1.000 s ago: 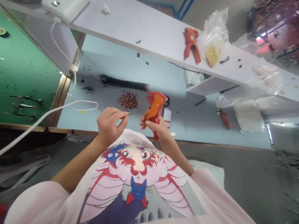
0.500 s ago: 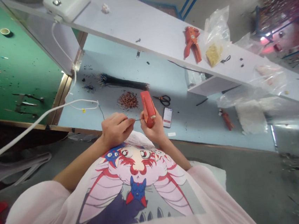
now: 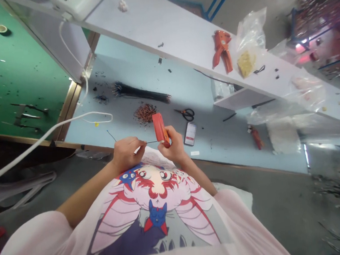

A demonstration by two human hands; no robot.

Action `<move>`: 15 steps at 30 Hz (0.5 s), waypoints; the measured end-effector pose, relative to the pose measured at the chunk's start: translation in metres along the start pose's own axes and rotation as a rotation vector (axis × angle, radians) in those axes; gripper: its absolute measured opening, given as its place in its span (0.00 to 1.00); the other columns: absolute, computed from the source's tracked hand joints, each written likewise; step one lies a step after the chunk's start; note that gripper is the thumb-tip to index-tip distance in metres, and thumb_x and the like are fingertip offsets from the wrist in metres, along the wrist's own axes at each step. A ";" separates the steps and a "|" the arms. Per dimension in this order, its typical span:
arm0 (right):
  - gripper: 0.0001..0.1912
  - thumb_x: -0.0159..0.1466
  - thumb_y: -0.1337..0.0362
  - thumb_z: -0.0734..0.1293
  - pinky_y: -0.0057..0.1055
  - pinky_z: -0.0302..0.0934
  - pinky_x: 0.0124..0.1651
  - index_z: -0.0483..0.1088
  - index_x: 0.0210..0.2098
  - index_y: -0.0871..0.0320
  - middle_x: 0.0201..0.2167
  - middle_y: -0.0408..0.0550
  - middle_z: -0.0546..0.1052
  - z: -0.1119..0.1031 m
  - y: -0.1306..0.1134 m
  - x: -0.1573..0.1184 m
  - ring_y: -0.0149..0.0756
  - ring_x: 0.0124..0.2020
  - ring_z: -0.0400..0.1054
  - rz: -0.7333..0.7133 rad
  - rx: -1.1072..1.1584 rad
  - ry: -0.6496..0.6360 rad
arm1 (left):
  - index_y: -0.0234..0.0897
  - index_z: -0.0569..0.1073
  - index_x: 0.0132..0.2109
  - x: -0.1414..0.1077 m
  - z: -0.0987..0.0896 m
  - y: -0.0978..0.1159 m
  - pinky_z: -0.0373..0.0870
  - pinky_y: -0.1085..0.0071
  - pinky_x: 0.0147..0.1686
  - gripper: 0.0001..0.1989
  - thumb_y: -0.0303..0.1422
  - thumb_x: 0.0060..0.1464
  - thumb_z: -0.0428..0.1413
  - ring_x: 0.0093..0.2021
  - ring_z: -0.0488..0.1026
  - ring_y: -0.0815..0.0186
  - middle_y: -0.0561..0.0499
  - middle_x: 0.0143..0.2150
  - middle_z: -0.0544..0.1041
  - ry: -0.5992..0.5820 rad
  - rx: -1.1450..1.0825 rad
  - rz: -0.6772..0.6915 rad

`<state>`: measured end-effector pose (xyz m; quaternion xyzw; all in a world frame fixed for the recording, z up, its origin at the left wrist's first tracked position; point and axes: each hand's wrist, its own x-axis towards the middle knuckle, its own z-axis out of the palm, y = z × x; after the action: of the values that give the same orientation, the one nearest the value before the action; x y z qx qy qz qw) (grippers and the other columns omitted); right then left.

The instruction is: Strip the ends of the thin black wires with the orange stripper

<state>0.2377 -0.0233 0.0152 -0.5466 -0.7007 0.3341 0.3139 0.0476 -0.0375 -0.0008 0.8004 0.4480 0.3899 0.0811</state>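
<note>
A thin dark wire is pinched in my left hand; one end sticks out behind the hand and the other reaches toward a red wire stripper. My right hand is wrapped round the stripper's handles, and the tool's red head points away from me. Whether the wire sits in the jaws I cannot tell. Just beyond the stripper lies a heap of small copper-coloured scraps. Behind that heap rests a bundle of black wires with bare ends.
Black-handled scissors and a phone lie right of my right hand. A white cable crosses at the left. A raised shelf holds another red stripper and plastic bags. Red-handled pliers lie farther right.
The stripper in my right hand has moved left and tilted. My left hand has shifted slightly left and down with the wire, and more wire shows between the hands.
</note>
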 end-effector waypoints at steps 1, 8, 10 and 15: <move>0.17 0.47 0.68 0.62 0.31 0.57 0.35 0.62 0.38 0.54 0.30 0.44 0.69 0.000 0.001 0.001 0.35 0.28 0.60 -0.003 -0.018 -0.023 | 0.36 0.72 0.28 -0.002 0.000 -0.002 0.58 0.74 0.25 0.08 0.28 0.54 0.53 0.22 0.66 0.71 0.53 0.20 0.70 -0.011 -0.014 -0.017; 0.19 0.47 0.69 0.62 0.31 0.57 0.34 0.62 0.39 0.53 0.30 0.43 0.69 0.002 0.003 0.006 0.35 0.28 0.61 -0.031 -0.081 -0.109 | 0.36 0.73 0.28 -0.015 -0.007 -0.015 0.61 0.74 0.26 0.10 0.31 0.55 0.52 0.23 0.69 0.70 0.51 0.22 0.74 -0.087 -0.097 -0.126; 0.18 0.47 0.68 0.62 0.31 0.56 0.34 0.62 0.39 0.53 0.29 0.43 0.69 0.002 0.002 0.007 0.35 0.27 0.61 -0.018 -0.103 -0.129 | 0.36 0.73 0.28 -0.016 -0.007 -0.015 0.61 0.74 0.25 0.10 0.31 0.55 0.52 0.23 0.69 0.70 0.52 0.21 0.73 -0.089 -0.113 -0.146; 0.18 0.48 0.68 0.62 0.30 0.56 0.33 0.63 0.39 0.54 0.29 0.43 0.69 0.002 0.001 0.011 0.35 0.27 0.61 -0.025 -0.122 -0.175 | 0.36 0.74 0.28 -0.016 -0.007 -0.015 0.61 0.75 0.25 0.10 0.31 0.55 0.52 0.22 0.68 0.71 0.52 0.21 0.73 -0.102 -0.136 -0.149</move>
<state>0.2340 -0.0125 0.0139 -0.5247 -0.7513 0.3333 0.2218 0.0281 -0.0423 -0.0119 0.7764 0.4742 0.3708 0.1867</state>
